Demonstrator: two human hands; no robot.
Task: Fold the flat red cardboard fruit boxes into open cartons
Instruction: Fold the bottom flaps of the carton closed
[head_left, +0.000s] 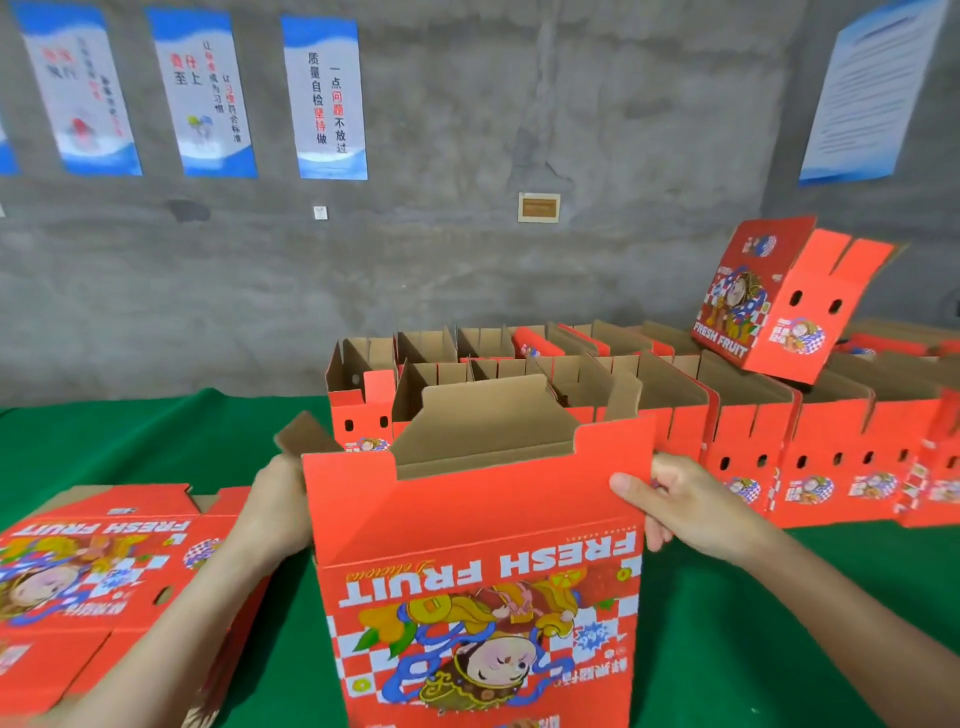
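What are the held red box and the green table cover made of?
Red box: corrugated cardboard, it seems; printed red outside, plain brown inside with faint ribbing. Green table cover: probably felt-like cloth; matte, slightly fuzzy, no shine.

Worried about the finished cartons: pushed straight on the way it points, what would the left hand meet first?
Probably the brown flap of the held carton, beyond the left hand; finished cartons stand farther back.
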